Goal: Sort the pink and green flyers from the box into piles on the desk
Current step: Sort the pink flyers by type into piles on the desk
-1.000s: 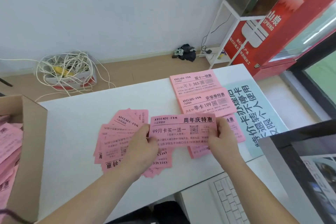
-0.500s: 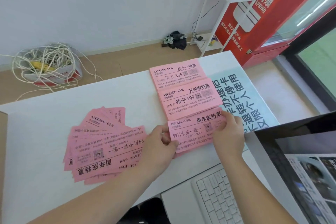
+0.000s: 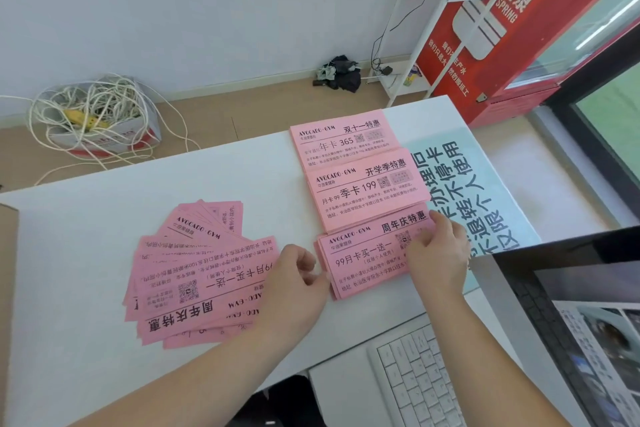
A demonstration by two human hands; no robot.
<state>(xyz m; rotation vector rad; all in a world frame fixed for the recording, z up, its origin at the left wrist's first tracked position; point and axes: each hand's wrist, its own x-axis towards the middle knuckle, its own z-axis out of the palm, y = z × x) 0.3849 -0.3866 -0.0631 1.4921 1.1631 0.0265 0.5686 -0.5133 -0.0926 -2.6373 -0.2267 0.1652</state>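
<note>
Three neat piles of pink flyers lie in a column on the right of the white desk (image 3: 86, 218): a far pile (image 3: 343, 140), a middle pile (image 3: 367, 189) and a near pile (image 3: 360, 263). A loose fan of pink flyers (image 3: 201, 274) is spread at centre left. My right hand (image 3: 438, 253) rests on the right end of the near pile, fingers at its top right corner. My left hand (image 3: 294, 291) hovers over the fan's right edge, its fingers loosely curled by the near pile's left edge and holding nothing. A sliver of the cardboard box (image 3: 7, 253) shows at the left edge. No green flyer is visible.
A pale blue printed sheet (image 3: 485, 191) lies right of the piles. A white keyboard (image 3: 415, 378) and a dark monitor (image 3: 588, 322) fill the near right. On the floor beyond are a box of tangled cable (image 3: 93, 114), a white shelf (image 3: 426, 45) and a red cooler (image 3: 502, 28).
The pink flyer that both hands held above the desk now lies on top of the near right pile. My left hand has let go of its left edge. The view shifted right.
</note>
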